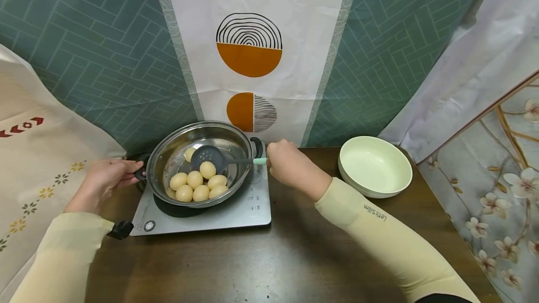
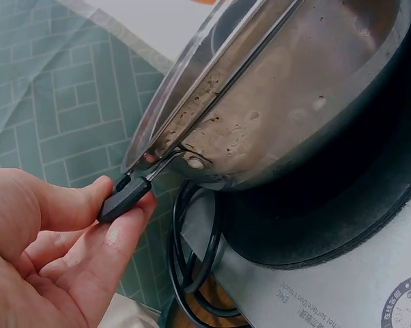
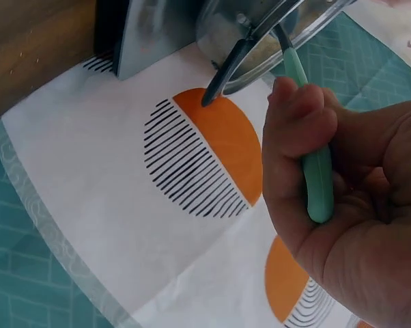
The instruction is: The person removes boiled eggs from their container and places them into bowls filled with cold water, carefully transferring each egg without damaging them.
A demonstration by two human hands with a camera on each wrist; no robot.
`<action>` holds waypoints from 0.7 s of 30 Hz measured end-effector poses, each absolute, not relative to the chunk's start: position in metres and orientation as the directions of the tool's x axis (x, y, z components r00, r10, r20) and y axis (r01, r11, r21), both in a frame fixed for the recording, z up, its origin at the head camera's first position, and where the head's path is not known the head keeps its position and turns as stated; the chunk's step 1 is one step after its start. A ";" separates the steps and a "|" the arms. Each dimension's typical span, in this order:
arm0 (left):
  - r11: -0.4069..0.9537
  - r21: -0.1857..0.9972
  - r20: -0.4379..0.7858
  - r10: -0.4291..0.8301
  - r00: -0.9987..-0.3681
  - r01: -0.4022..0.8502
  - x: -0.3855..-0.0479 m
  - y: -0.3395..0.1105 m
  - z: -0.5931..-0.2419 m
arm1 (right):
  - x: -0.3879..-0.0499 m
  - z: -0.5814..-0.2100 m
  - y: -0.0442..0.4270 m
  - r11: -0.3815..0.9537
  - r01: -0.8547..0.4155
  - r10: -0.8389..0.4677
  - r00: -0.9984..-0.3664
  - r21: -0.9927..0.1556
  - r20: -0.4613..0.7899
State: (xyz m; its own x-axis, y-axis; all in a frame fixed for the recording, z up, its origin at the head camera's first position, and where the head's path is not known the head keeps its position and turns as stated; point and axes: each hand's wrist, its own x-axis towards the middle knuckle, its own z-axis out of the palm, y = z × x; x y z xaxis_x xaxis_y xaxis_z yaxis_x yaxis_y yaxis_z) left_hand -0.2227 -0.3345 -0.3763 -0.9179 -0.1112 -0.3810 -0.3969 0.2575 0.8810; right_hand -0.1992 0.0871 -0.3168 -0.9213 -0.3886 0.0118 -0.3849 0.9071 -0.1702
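A steel pan (image 1: 244, 179) holds several pale yellow, egg-shaped pieces (image 1: 195, 179); in the left wrist view its wall (image 2: 308, 102) looks tilted above the black hot plate (image 2: 294, 239). The left hand (image 1: 101, 179) pinches the pan's black side handle (image 2: 125, 200) between thumb and fingers. Curled round a mint-green handle (image 3: 319, 179), the right hand (image 1: 294, 167) grips a grey slotted ladle (image 1: 207, 155). The ladle's head lies inside the pan, with one yellow piece (image 1: 207, 169) at its front edge; whether it rests in the ladle I cannot tell.
Under the pan is a white induction cooker (image 1: 248, 214) on a brown wooden table (image 1: 269, 261). Pale green bowls (image 1: 375, 166), seemingly stacked, stand to the right. A patterned cloth (image 1: 252, 111) hangs behind. Black cable (image 2: 178, 253) loops beside the cooker.
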 end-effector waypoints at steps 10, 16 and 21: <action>0.231 0.893 -0.371 -0.108 -0.922 -0.386 -0.222 -0.338 -0.379 | -0.204 -0.321 0.097 0.880 -0.267 -0.334 -0.936 -0.392 -0.112; 0.253 0.886 -0.366 -0.130 -0.921 -0.388 -0.223 -0.338 -0.379 | -0.210 -0.325 0.106 0.852 -0.197 -0.313 -0.934 -0.484 -0.171; 0.241 0.882 -0.380 -0.145 -0.914 -0.405 -0.225 -0.336 -0.379 | -0.212 -0.324 0.113 0.817 -0.159 -0.321 -0.924 -0.554 -0.207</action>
